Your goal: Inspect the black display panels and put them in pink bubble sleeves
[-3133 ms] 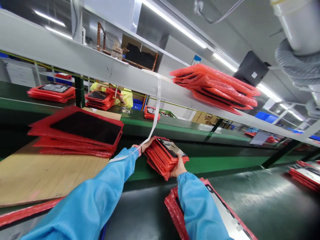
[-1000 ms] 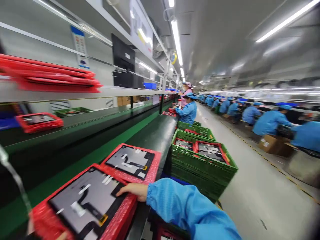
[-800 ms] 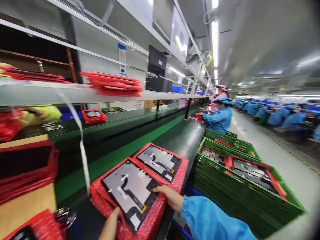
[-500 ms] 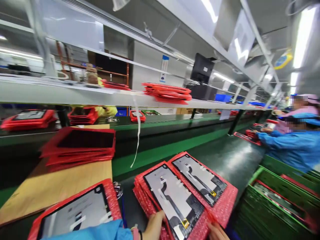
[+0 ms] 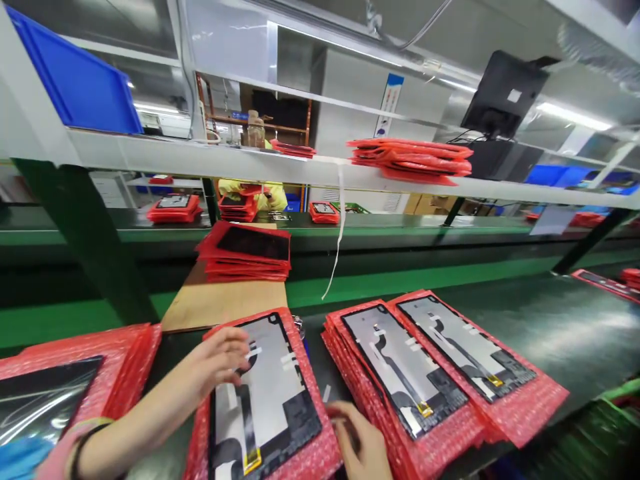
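Two bare hands work at one flat panel (image 5: 275, 387) lying in red bubble wrap on the dark worktop (image 5: 540, 320). The left hand (image 5: 220, 359), fingers extended and loosely parted, grips nothing and is poised over the panel's left side; whether it touches the surface cannot be told. The right hand (image 5: 361, 440) curls at the wrap's right edge, its fingertips partly hidden, so a firm grasp cannot be confirmed.

Just right of that hand sits a stack of red-wrapped panels (image 5: 385, 380), grey back uppermost, with another wrapped panel (image 5: 465, 347) against its far side. To the left, near the left forearm, is a red-wrapped stack (image 5: 50, 387) topped by a glossy dark screen.

Beyond the panel, a wooden board (image 5: 225, 303) carries a red pile (image 5: 250, 250). Farther off, a white strip (image 5: 341, 227) dangles from a shelf (image 5: 300, 167) bearing red packets (image 5: 410, 159). Behind it, a co-worker's yellow sleeve (image 5: 277, 197) shows beside more red stacks.
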`<state>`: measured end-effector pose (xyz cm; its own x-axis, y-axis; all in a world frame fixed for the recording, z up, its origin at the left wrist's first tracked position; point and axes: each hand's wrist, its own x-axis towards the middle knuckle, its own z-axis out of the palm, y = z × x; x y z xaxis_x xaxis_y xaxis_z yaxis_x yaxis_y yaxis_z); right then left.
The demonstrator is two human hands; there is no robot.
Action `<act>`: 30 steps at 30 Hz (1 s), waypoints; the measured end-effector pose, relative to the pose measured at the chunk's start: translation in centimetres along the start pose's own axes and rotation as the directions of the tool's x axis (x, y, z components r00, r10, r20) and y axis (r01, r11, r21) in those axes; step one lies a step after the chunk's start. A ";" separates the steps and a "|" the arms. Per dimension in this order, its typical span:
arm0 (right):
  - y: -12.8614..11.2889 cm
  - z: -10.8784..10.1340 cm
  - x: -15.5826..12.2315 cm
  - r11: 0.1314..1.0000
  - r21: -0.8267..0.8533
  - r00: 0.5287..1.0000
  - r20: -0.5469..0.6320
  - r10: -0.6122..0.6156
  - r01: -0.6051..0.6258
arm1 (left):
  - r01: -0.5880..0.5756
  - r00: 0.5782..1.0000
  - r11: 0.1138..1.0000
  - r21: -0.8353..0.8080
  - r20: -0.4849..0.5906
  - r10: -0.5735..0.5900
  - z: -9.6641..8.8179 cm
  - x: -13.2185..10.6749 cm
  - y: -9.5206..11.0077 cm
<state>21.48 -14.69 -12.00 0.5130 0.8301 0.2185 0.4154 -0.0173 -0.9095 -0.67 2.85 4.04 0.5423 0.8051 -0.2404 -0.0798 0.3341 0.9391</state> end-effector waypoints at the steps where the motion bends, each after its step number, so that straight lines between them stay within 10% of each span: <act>1: 0.1 1.2 1.6 1.000 -0.006 1.000 0.023 0.004 -0.004 | 0.024 0.998 1.000 0.012 -0.057 -0.023 -2.1 -0.4 -0.9; 7: 1.3 5.8 7.5 0.978 -0.195 0.995 0.056 0.083 -0.070 | 0.164 0.974 0.982 -0.091 -0.142 -0.176 -7.4 -2.4 -6.3; 14: 0.7 6.5 8.2 0.943 -0.307 0.984 0.083 0.159 -0.126 | 0.213 0.957 0.969 -0.127 -0.175 -0.233 -5.9 -2.5 -5.9; 21: -1.4 3.4 9.6 0.999 -0.021 0.999 -0.002 0.041 -0.041 | 0.123 0.959 0.979 -0.162 -0.233 -0.159 -3.5 -3.0 -5.3; 30: -4.6 7.2 7.3 0.991 0.121 0.998 -0.040 -0.046 0.051 | 0.104 0.955 0.993 -0.060 -0.273 -0.117 -3.3 -3.2 -4.5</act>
<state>17.91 -4.54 -8.77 0.5230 0.8070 0.2743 0.3467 0.0926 -0.9334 -4.81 0.41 -0.29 0.2986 0.8635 -0.4065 -0.0729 0.4453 0.8924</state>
